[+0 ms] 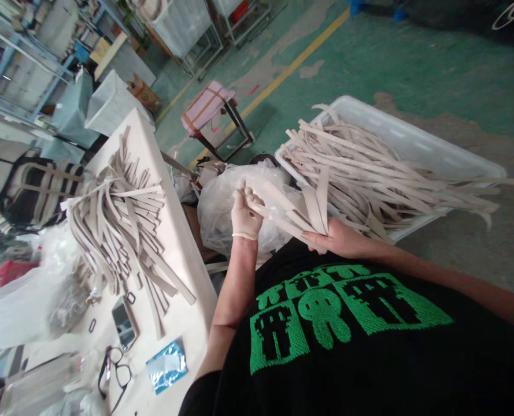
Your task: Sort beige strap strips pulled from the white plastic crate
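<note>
My left hand (pixel 247 214), in a pale glove, has its fingers closed around the end of a beige fabric strip (pixel 278 219). That strip runs across to my right hand (pixel 337 237), which is bare and shut on a small bunch of similar strips (pixel 315 205). The loose ends of the bunch stick up and fan out past my fingers. Both hands are in front of my body, above a clear plastic bag (pixel 222 190). Just beyond my right hand, a white plastic crate (pixel 434 144) is heaped with long beige strips (pixel 369 167), some hanging over its rim.
A white table (pixel 187 254) on the left bears a large pile of strips (pixel 118 225), a phone (pixel 124 323), glasses (pixel 115 370) and a blue packet (pixel 167 367). Ahead stands a stool (pixel 209 107) with a pink top. Shelving (pixel 26 63) lies at the far left.
</note>
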A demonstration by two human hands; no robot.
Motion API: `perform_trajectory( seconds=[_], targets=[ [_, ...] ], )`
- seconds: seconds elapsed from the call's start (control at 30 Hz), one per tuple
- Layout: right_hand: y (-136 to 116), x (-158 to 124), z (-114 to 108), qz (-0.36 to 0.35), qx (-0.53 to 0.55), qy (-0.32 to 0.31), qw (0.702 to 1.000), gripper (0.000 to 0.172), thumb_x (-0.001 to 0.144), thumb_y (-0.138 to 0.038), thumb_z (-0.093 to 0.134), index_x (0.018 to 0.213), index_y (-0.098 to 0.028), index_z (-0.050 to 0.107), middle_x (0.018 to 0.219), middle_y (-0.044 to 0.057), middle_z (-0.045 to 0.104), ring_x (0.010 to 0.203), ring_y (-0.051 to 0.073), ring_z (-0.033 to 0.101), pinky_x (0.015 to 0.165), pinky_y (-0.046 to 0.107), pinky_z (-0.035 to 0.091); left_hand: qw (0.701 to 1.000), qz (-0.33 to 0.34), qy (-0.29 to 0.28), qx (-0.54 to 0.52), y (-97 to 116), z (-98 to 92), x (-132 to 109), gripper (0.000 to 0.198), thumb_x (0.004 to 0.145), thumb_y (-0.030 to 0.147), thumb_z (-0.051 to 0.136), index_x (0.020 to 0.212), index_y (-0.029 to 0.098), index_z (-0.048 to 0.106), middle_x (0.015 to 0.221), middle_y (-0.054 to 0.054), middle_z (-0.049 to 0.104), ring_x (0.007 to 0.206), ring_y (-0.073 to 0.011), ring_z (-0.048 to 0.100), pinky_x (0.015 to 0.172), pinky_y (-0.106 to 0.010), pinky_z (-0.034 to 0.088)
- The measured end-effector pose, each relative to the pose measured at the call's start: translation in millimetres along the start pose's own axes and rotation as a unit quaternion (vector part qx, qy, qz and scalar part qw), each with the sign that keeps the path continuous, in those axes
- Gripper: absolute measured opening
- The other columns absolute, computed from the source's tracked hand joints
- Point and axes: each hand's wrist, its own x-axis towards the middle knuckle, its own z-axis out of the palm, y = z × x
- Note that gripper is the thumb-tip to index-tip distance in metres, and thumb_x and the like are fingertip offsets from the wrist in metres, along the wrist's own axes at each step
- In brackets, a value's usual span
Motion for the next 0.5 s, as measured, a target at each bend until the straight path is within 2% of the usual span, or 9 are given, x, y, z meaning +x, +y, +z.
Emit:
perform_trajectory(
  seconds=[0.1,0.17,0.23,0.27,0.33,0.4,0.5],
  targets=[
    [-0.7,4.8,0.0,-0.048,0.038,0.038,0.997,0.043,0.092,-0.053,0.055,0.076,-0.015,0.069,0.070,0.010,0.073,0.056,0.020,0.067,0.056,0.031,0.055,0.985,0.131,-0.097,0.050,15.7,23.6,-4.1,0.042,0.106,0.049,0.045,0.140,0.032,0.063,0.073,0.003,0.062,0.053,-0.0066,0.048,0.059,-0.018,0.046],
    [1.8,4.3,-2.3,-0.055,0.053,0.055,0.996,0.042,0.090,-0.054,0.057,0.076,-0.016,0.068,0.067,0.009,0.072,0.053,0.020,0.066,0.052,0.031,0.055,0.978,0.154,-0.126,0.069,13.0,31.7,-4.1,0.046,0.103,0.055,0.049,0.142,0.033,0.062,0.070,0.003,0.059,0.052,-0.0069,0.046,0.059,-0.018,0.046],
    [7.7,0.8,-4.6,-0.039,0.047,0.075,0.995,0.040,0.089,-0.053,0.058,0.075,-0.016,0.069,0.066,0.009,0.073,0.056,0.023,0.067,0.053,0.032,0.056,0.983,0.118,-0.124,0.062,-0.9,33.5,0.9,0.042,0.102,0.053,0.053,0.135,0.031,0.066,0.069,0.004,0.055,0.051,-0.0060,0.044,0.056,-0.017,0.043],
    [11.9,-1.8,-5.5,-0.031,0.038,0.090,0.995,0.039,0.088,-0.051,0.059,0.078,-0.016,0.072,0.071,0.009,0.075,0.062,0.026,0.071,0.059,0.035,0.059,0.989,0.086,-0.113,0.051,-11.1,32.6,5.1,0.038,0.102,0.051,0.054,0.130,0.029,0.069,0.069,0.004,0.053,0.051,-0.0053,0.043,0.054,-0.016,0.042],
    [22.1,-7.9,-6.4,-0.016,0.018,0.115,0.993,0.034,0.087,-0.047,0.061,0.087,-0.017,0.077,0.086,0.010,0.080,0.085,0.033,0.076,0.078,0.040,0.062,0.997,0.008,-0.076,0.021,-35.3,28.7,14.7,0.029,0.103,0.043,0.055,0.118,0.024,0.072,0.069,0.004,0.051,0.050,-0.0044,0.043,0.052,-0.015,0.040],
    [33.9,-14.8,-6.5,0.018,-0.001,0.127,0.992,0.033,0.085,-0.042,0.064,0.097,-0.017,0.081,0.098,0.010,0.081,0.104,0.037,0.074,0.092,0.043,0.060,0.997,-0.070,-0.026,-0.006,-60.6,23.7,22.8,0.024,0.105,0.034,0.053,0.105,0.019,0.072,0.069,0.004,0.051,0.050,-0.0040,0.044,0.052,-0.014,0.040],
    [51.9,-25.4,-6.1,0.078,-0.027,0.120,0.989,0.034,0.086,-0.039,0.063,0.100,-0.015,0.082,0.098,0.012,0.081,0.103,0.038,0.074,0.090,0.042,0.059,0.987,-0.155,0.038,-0.018,-93.0,16.7,28.3,0.023,0.104,0.025,0.053,0.089,0.016,0.068,0.068,0.003,0.052,0.051,-0.0046,0.046,0.052,-0.014,0.042]
  ],
)
